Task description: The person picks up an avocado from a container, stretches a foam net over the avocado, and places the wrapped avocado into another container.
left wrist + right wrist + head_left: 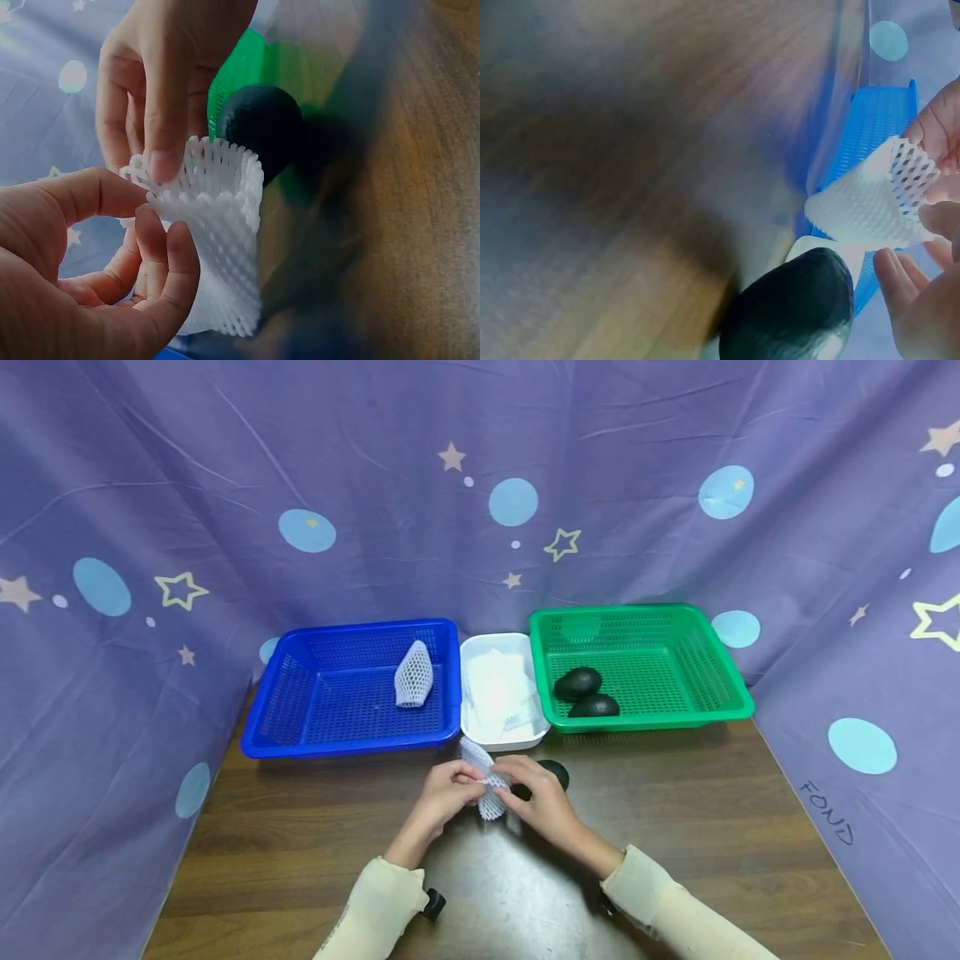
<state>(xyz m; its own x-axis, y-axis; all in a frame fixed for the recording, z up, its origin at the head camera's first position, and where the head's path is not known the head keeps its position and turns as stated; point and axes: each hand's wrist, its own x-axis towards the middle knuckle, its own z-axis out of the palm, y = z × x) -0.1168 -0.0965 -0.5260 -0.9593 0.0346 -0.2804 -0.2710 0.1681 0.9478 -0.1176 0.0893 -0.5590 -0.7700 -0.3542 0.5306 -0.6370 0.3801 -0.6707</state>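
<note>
A white foam net sleeve is held between both hands above the table. My left hand pinches its rim between thumb and fingers. On the other side, my right hand grips the same rim, which stands partly spread in the left wrist view. A dark avocado lies on the table beside the right hand, partly hidden by it. In the right wrist view this avocado appears below the sleeve, apart from it.
Left stands a blue basket with one item in a foam net. A white tray of foam nets sits in the middle. The green basket on the right holds two avocados. A patterned curtain hangs behind.
</note>
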